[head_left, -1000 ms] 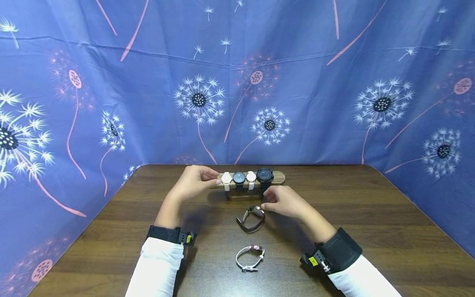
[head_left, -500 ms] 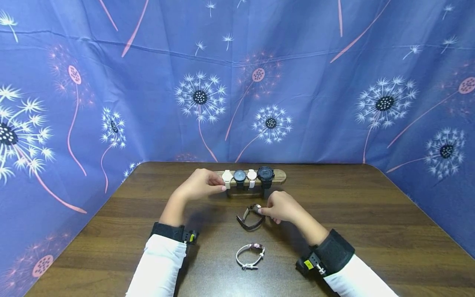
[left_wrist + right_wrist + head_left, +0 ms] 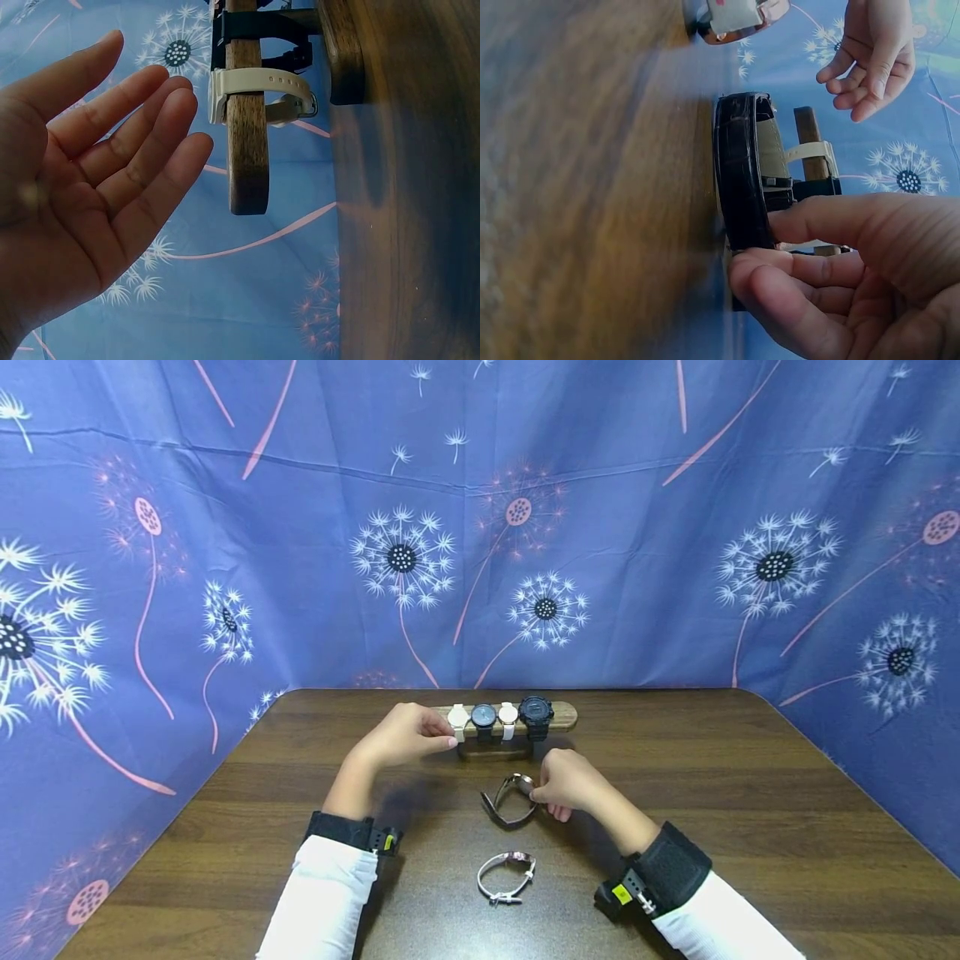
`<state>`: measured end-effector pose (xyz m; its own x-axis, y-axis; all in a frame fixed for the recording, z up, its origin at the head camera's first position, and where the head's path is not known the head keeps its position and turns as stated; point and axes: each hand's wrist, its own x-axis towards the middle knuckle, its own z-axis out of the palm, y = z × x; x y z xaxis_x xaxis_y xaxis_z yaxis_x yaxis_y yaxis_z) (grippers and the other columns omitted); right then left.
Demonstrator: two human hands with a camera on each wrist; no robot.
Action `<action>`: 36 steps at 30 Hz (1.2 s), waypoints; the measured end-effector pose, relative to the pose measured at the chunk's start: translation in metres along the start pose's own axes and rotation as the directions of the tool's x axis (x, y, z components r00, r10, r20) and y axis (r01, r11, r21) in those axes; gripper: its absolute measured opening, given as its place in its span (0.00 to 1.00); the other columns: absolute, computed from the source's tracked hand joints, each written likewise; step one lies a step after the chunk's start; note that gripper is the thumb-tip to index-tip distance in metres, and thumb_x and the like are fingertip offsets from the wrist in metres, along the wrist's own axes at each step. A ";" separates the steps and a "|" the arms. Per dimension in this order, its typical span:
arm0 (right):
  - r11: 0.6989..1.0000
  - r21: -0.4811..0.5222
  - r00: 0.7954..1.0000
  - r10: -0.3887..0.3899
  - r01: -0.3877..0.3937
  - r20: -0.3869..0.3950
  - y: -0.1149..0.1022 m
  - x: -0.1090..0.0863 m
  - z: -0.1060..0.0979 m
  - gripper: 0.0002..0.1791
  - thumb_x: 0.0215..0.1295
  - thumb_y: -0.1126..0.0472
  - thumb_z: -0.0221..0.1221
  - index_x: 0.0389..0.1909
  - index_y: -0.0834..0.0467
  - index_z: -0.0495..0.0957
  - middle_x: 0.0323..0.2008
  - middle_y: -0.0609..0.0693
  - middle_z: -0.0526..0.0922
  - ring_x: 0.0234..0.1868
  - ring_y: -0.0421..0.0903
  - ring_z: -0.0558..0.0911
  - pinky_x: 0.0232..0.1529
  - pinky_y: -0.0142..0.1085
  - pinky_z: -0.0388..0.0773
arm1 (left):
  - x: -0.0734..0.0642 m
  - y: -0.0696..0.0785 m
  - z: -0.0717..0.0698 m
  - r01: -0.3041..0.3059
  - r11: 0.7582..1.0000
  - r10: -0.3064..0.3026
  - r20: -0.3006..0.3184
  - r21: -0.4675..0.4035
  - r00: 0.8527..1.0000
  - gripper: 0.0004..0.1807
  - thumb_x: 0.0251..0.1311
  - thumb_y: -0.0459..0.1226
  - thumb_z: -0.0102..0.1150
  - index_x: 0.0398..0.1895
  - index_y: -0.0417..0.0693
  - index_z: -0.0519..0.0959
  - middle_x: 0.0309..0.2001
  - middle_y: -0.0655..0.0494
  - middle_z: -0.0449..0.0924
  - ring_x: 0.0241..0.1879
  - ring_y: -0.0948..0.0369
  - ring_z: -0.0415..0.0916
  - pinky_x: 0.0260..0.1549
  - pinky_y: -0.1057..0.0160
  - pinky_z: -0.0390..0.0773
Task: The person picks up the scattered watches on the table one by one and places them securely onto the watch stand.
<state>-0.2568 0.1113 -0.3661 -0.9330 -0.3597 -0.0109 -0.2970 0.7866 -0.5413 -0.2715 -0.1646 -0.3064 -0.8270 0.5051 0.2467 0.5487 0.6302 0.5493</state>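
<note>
My right hand (image 3: pixel 573 783) pinches the brown-strapped wristwatch (image 3: pixel 510 821) at its case, between thumb and fingers. In the right wrist view its dark leather strap (image 3: pixel 736 169) loops upright on the table. My left hand (image 3: pixel 401 735) is beside the left end of a wooden watch stand (image 3: pixel 566 717). The left wrist view shows that hand (image 3: pixel 112 172) apart from the stand, its fingers relaxed and holding nothing. On the stand's bar sit a cream watch (image 3: pixel 458 718), a black watch with a blue-grey dial (image 3: pixel 483 718), a white watch (image 3: pixel 507 714) and a bulky black watch (image 3: pixel 536 714).
A white-strapped watch (image 3: pixel 482 877) lies looped on the brown wooden table (image 3: pixel 225 860), nearer than the brown one. Behind the table hangs a blue cloth (image 3: pixel 637 610) with dandelion prints.
My right hand has come down from near the black watch on the stand and taken hold of the brown-strapped wristwatch, which has shifted slightly. My left hand moved a little down and right.
</note>
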 end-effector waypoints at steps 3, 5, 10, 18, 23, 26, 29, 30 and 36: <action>1.000 -0.002 1.000 0.000 0.000 -0.006 0.000 0.000 0.000 0.15 0.57 0.67 0.65 0.12 0.61 0.77 0.08 0.48 0.77 0.08 0.42 0.78 0.14 0.33 0.78 | 0.000 0.000 0.000 0.002 1.000 -0.002 0.002 -0.005 1.000 0.08 0.61 0.39 0.65 0.37 0.44 0.86 0.32 0.58 0.86 0.33 0.65 0.82 0.34 0.63 0.81; 1.000 0.000 1.000 -0.005 0.005 -0.008 0.000 0.000 0.000 0.16 0.58 0.68 0.65 0.12 0.61 0.77 0.08 0.48 0.77 0.08 0.42 0.78 0.14 0.34 0.79 | 0.000 0.000 0.000 0.000 1.000 0.000 0.004 -0.007 1.000 0.08 0.61 0.39 0.65 0.37 0.43 0.86 0.32 0.58 0.86 0.33 0.65 0.82 0.34 0.63 0.81; 0.999 -0.002 0.998 -0.042 0.042 -0.045 -0.001 -0.002 -0.002 0.16 0.58 0.68 0.64 0.11 0.60 0.76 0.07 0.46 0.76 0.08 0.41 0.77 0.13 0.33 0.78 | 0.000 0.001 0.000 -0.008 1.000 0.008 0.002 -0.002 1.000 0.08 0.61 0.39 0.65 0.37 0.44 0.87 0.32 0.58 0.86 0.32 0.65 0.82 0.34 0.63 0.81; 0.988 -0.055 0.968 -0.152 0.144 -0.199 -0.003 -0.001 -0.010 0.16 0.56 0.66 0.63 0.10 0.55 0.76 0.05 0.40 0.73 0.07 0.36 0.74 0.13 0.30 0.74 | 0.000 0.003 0.001 -0.002 1.000 0.002 -0.004 -0.013 1.000 0.09 0.61 0.39 0.65 0.38 0.42 0.87 0.33 0.57 0.86 0.33 0.64 0.82 0.35 0.63 0.81; 0.962 -0.137 0.898 -0.268 0.234 -0.349 -0.003 0.002 -0.012 0.13 0.52 0.64 0.65 0.11 0.52 0.78 0.07 0.38 0.74 0.09 0.32 0.72 0.18 0.32 0.72 | 0.003 0.005 0.006 -0.024 1.000 0.025 -0.038 0.003 0.999 0.11 0.61 0.40 0.65 0.40 0.41 0.86 0.35 0.56 0.87 0.35 0.63 0.83 0.39 0.62 0.81; 0.930 -0.222 0.811 -0.364 0.293 -0.457 -0.006 0.002 -0.013 0.11 0.49 0.65 0.66 0.12 0.52 0.78 0.10 0.38 0.76 0.12 0.33 0.71 0.18 0.33 0.69 | 0.006 0.008 0.010 -0.038 0.999 0.037 -0.062 -0.012 0.997 0.13 0.61 0.40 0.65 0.41 0.39 0.85 0.36 0.54 0.87 0.36 0.63 0.83 0.40 0.62 0.81; 0.889 -0.307 0.703 -0.456 0.339 -0.545 -0.010 0.001 -0.013 0.11 0.46 0.66 0.67 0.13 0.53 0.77 0.13 0.40 0.77 0.14 0.34 0.69 0.18 0.34 0.68 | 0.009 0.012 0.015 -0.052 0.998 0.049 -0.065 -0.037 0.997 0.17 0.59 0.41 0.67 0.44 0.37 0.84 0.37 0.51 0.87 0.36 0.61 0.84 0.39 0.63 0.82; 0.879 -0.324 0.674 -0.476 0.349 -0.565 -0.012 0.000 -0.013 0.11 0.45 0.67 0.68 0.13 0.53 0.77 0.13 0.40 0.77 0.14 0.34 0.69 0.17 0.34 0.68 | 0.009 0.014 0.016 -0.057 0.997 0.055 -0.060 -0.044 0.997 0.18 0.59 0.42 0.68 0.45 0.36 0.84 0.37 0.51 0.87 0.36 0.61 0.84 0.38 0.64 0.82; 0.823 -0.413 0.548 -0.568 0.391 -0.613 -0.018 -0.004 -0.013 0.12 0.42 0.68 0.67 0.13 0.53 0.75 0.12 0.41 0.74 0.13 0.35 0.68 0.15 0.33 0.66 | 0.011 0.028 0.026 -0.103 0.994 0.101 -0.049 -0.035 0.994 0.20 0.55 0.45 0.71 0.44 0.38 0.84 0.34 0.54 0.87 0.32 0.66 0.83 0.34 0.67 0.81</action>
<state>-0.2505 0.1048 -0.3452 -0.4674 -0.3366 0.8174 -0.6929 0.7138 -0.1023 -0.2622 -0.1261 -0.3085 -0.7722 0.5370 0.3396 0.6264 0.5536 0.5488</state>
